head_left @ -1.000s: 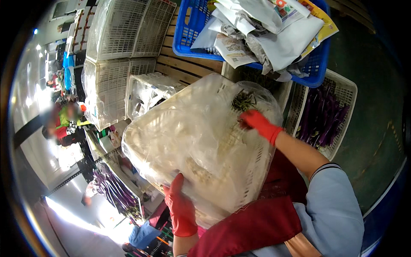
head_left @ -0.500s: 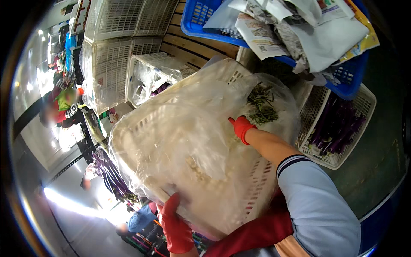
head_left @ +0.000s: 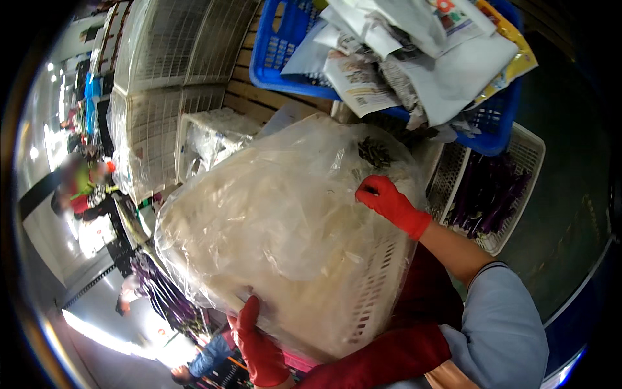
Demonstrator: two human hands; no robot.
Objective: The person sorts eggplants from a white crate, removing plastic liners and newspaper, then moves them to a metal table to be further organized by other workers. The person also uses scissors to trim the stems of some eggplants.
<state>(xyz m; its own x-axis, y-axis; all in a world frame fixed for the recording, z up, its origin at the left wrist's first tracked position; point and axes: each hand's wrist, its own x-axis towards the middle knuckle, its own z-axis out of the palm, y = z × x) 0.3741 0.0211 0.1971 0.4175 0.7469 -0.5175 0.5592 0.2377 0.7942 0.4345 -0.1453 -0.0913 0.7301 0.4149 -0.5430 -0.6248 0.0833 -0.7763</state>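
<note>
A large white plastic basket (head_left: 369,292) fills the middle, covered by a clear, crinkled plastic bag (head_left: 272,214). Dark green vegetable pieces (head_left: 374,153) show at its top right, under or in the plastic. My left hand (head_left: 258,337), in a red glove, grips the near-left rim of the basket with the bag over it, thumb on top. My right hand (head_left: 390,204), also gloved in red, has its fingers pinched on the plastic just below the green pieces.
A blue crate (head_left: 267,71) piled with papers stands beyond. A white crate of eggplants (head_left: 487,193) is at right, stacked wrapped crates (head_left: 149,136) at left. More long eggplants (head_left: 168,295) lie lower left. A co-worker (head_left: 78,194) is at far left, another person (head_left: 214,353) below.
My right hand moved right and up toward the green pieces, then back down-left, its fingers now pinched. The view shifted, and the bagged basket sits slightly further left than a second ago.
</note>
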